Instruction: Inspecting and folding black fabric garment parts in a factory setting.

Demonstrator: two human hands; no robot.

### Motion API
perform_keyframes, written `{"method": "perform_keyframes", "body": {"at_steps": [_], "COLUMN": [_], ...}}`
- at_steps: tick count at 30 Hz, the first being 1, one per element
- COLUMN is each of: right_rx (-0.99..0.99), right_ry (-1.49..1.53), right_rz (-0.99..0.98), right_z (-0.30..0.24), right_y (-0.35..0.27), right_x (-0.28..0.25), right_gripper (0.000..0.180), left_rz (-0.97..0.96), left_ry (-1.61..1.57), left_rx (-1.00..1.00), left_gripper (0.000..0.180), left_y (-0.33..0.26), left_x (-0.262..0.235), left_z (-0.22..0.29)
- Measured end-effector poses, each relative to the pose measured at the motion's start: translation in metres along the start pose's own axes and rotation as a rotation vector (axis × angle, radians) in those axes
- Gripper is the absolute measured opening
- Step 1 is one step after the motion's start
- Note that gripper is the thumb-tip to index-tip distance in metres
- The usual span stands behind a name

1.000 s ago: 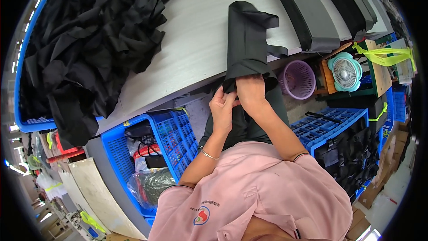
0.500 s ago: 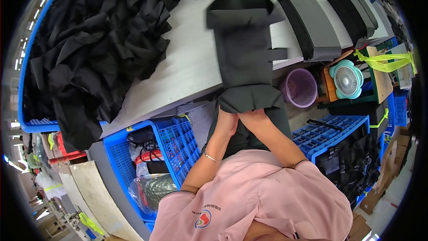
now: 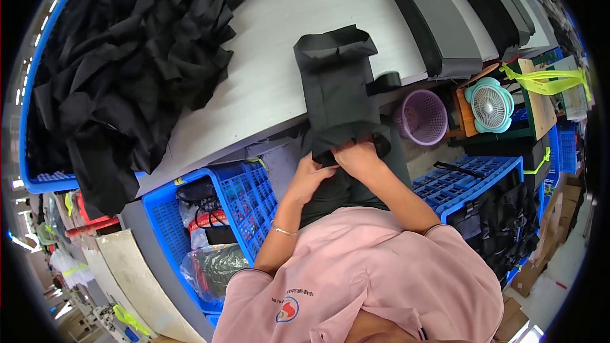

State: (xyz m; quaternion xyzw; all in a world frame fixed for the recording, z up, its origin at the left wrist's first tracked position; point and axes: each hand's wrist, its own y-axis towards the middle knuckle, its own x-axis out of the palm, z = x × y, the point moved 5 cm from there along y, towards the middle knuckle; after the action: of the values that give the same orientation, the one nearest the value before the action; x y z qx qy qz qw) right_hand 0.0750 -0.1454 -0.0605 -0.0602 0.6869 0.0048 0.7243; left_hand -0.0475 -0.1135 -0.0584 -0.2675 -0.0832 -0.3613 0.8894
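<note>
A black fabric piece (image 3: pixel 337 92), sewn into a box-like shape with a strap or tab at its right side, stretches from the tabletop over the table's front edge to my lap. With curled fingers my right hand (image 3: pixel 357 157) grips its near edge. Just to the left, my left hand (image 3: pixel 311 176) is closed at the same edge, its thumb pointing toward the right hand. The fabric partly hides the fingertips of both hands. The far end of the piece stands up as an open rim on the pale table (image 3: pixel 267 44).
A large heap of black fabric (image 3: pixel 133 57) fills a blue crate (image 3: pixel 51 181) at left. Stacked black panels (image 3: pixel 441 28) lie at the table's right. Close by are a purple basket (image 3: pixel 422 117), a small turquoise fan (image 3: pixel 489 105) and blue crates (image 3: pixel 248 194) (image 3: pixel 470 181) on both sides of me.
The fabric piece has come nearer to me and its far end has dropped toward the table. My hands have moved slightly apart, the left one lower.
</note>
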Motion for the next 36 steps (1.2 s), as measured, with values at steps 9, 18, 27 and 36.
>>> {"method": "perform_keyframes", "body": {"at_steps": [9,18,27,36], "right_rx": [-0.174,0.396,0.418,0.534], "right_ry": [0.436,0.784,2.377,1.279], "right_rz": [0.034,0.647,0.058,0.246], "right_z": [-0.047,0.068,0.046,0.087], "right_y": [-0.043,-0.054,-0.036,-0.010], "right_x": [-0.045,-0.141,-0.066,-0.060], "right_gripper": [0.025,0.028,0.023,0.028], "left_rz": [0.241,0.132,0.013,0.375], "left_ry": [-0.403,-0.345,-0.536,-0.008], "left_rx": [0.149,0.150,0.165,0.208], "left_gripper": [0.043,0.039,0.032,0.022], "left_y": [0.004,-0.006,-0.003,0.012], "left_x": [-0.016,-0.011,0.004,-0.012], "left_z": [0.028,0.026,0.014,0.034]}}
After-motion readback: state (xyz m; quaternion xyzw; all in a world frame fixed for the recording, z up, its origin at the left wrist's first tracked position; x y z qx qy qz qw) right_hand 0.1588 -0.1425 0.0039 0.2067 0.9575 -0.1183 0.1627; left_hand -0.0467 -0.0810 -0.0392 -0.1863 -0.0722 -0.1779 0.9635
